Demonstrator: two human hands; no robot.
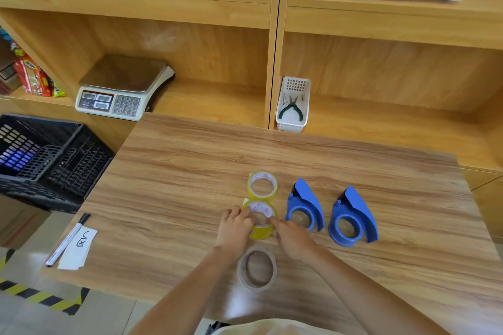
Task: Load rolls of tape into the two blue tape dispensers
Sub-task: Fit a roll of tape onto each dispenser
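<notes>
On the wood-grain counter (190,171), toward its near edge, three rolls of tape lie flat in a line running from the far side toward the person. The farthest is a yellowish clear tape roll with a white printed core (262,185). Touching it on the near side is a second yellowish clear tape roll (260,221), and both hands are on this one. The left hand (235,228) curls over its left rim, fingers (245,215) bent onto the top of the core. The right hand (292,238) comes in from the right with its fingertips pressed to the roll's right rim, so the roll is pinched between the two hands while resting on the counter. Nearest the person, just beside the wrists, lies a thin, nearly spent brownish tape roll (257,269), untouched.

Right of the rolls stand the two blue plastic tape dispensers, both with bare hubs: the left blue dispenser (304,208) just beside the right hand, and the right blue dispenser (352,219) a little apart from it, toward the counter's right edge.

Near the counter's near-left corner, a black-capped marker pen (68,239) lies across a white paper slip with handwriting (79,249).
</notes>
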